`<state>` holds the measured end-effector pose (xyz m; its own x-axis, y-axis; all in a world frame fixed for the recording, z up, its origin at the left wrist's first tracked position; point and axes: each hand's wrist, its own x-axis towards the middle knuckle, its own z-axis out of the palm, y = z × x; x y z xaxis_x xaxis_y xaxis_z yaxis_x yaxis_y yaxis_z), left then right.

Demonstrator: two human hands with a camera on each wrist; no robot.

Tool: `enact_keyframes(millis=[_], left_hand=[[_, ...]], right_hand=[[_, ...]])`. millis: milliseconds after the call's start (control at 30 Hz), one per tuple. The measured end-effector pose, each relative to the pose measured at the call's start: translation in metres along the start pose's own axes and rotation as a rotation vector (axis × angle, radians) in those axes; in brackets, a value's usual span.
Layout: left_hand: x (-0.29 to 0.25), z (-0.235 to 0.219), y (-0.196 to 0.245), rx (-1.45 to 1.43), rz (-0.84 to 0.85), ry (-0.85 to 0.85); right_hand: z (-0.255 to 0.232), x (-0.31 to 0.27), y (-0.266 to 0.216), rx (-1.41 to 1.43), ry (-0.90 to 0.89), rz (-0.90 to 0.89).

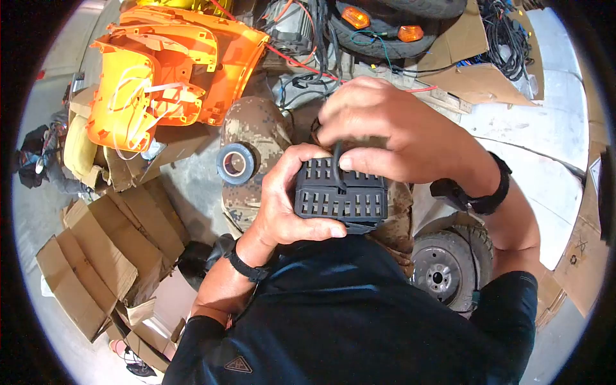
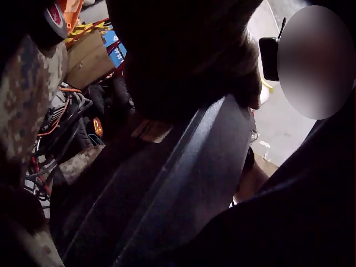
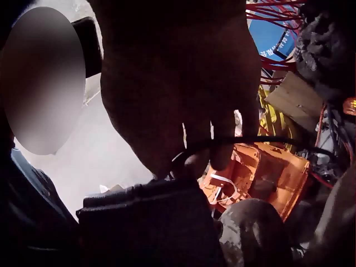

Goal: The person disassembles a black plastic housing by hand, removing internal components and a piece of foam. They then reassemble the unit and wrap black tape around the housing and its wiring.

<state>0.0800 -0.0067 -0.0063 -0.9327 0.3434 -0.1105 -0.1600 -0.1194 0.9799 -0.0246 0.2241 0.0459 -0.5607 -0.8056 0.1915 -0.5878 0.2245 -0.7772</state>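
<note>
A black box [image 1: 342,200] with rows of rectangular slots in its top sits before my torso in the head view. My left hand [image 1: 282,199] grips its left side, thumb along the near edge. In the left wrist view a smooth dark side of the box [image 2: 167,183] shows. From the middle of the slotted face rises a black cable [image 1: 337,165]. My right hand [image 1: 378,128], somewhat blurred, pinches this cable between thumb and fingers just above the box. The right wrist view shows the cable [image 3: 261,139] running past the shadowed fingers.
A roll of black tape [image 1: 235,163] lies on the camouflage trouser leg [image 1: 256,115]. Orange plastic panels [image 1: 173,70] are piled at far left, above flattened cardboard [image 1: 109,244]. Tyres [image 1: 398,45] and a box of cables [image 1: 507,45] stand ahead; a small wheel [image 1: 443,269] lies at right.
</note>
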Motion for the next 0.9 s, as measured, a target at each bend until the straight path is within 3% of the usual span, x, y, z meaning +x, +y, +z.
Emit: enact_keyframes(millis=[67, 200, 500, 700, 900], left_hand=[[-0.002, 0.000, 0.001, -0.028, -0.008, 0.023], [-0.003, -0.003, -0.002, -0.039, -0.006, 0.038], [-0.003, -0.002, -0.003, -0.006, -0.030, 0.083], [-0.005, 0.004, 0.000, -0.057, -0.061, 0.146], [-0.008, 0.001, -0.004, -0.043, -0.060, 0.213]], right_hand=[[0.002, -0.018, 0.005, 0.038, 0.089, 0.053], [0.034, -0.060, -0.012, 0.345, 0.244, 0.355], [0.099, -0.078, -0.038, 0.106, 0.466, 0.322], [0.120, -0.068, -0.026, 0.111, 0.593, 0.300], [0.119, -0.057, -0.016, 0.092, 0.600, 0.221]])
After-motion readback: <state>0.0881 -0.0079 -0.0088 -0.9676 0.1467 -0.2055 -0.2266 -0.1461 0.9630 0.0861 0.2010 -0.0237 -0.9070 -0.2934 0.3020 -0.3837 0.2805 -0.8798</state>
